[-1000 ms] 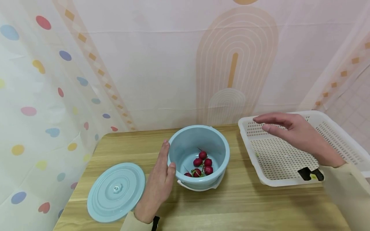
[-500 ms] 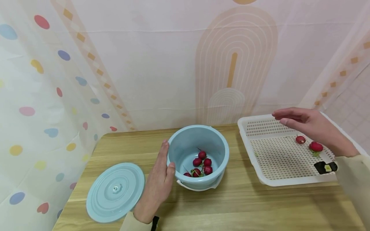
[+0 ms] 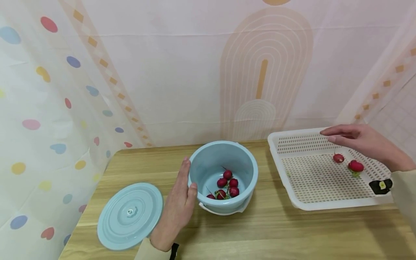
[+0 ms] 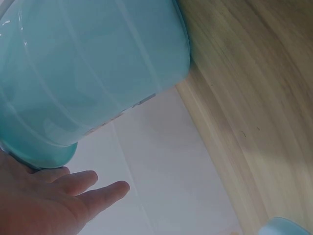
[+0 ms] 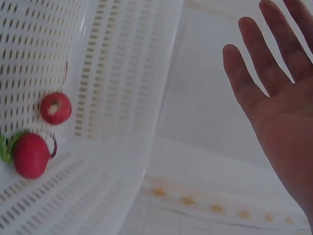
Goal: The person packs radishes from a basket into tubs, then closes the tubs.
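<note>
My left hand point(image 3: 177, 204) rests against the left side of a light blue bucket point(image 3: 224, 151), its fingers straight along the rim. Several red radishes point(image 3: 228, 174) lie on the bucket's floor. Over the right part of a white plastic basket point(image 3: 294, 200) hovers my right hand point(image 3: 367, 141), fingers extended and holding nothing. Below it, toward the basket's right end, sit a small radish point(image 3: 338, 157) and a larger radish point(image 3: 356, 166) with green leaf stubs. The right wrist view shows this hand point(image 5: 274, 93) with fingers spread, well above the radishes point(image 5: 55, 108).
A round blue lid point(image 3: 130, 216) lies on the wooden table point(image 3: 260, 231), left of my left forearm. The bucket's white handle point(image 3: 224, 213) hangs down at the front. A patterned curtain point(image 3: 182, 72) stands behind the table and along its left side.
My right hand has moved right across the basket, so the two radishes in it now show. The left hand and the bucket have stayed in place.
</note>
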A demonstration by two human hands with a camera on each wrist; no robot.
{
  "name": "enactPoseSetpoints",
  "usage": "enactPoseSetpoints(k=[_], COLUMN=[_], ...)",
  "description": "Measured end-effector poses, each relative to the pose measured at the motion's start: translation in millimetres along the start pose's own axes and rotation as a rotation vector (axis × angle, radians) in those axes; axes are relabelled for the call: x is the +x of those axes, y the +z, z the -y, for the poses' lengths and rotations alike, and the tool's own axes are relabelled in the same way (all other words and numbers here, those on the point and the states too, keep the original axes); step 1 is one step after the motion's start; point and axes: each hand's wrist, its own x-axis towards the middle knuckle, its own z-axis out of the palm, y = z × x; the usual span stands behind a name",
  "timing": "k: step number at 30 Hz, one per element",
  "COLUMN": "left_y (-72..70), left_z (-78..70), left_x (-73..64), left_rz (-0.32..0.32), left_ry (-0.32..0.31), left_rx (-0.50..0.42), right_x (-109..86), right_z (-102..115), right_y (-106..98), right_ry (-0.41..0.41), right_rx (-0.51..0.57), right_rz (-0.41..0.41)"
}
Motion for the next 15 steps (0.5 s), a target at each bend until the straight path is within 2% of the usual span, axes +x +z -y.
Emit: enactPoseSetpoints(k=[8,15], left_y=[0.8,-0.8], left_z=[0.5,0.5], left_x=[-0.8,-0.7], left_rz=[0.006,-0.002], left_ry=[0.001,0.013], left_rx=[-0.003,0.002], right_x=[-5.7,-10.3], right_z=[-26.4,-46.3], right_y=[-7.8,-13.5], right_ry=[-0.065,-0.008], right_rx=[-0.002,-0.017], right_rz=[0.004,0.054])
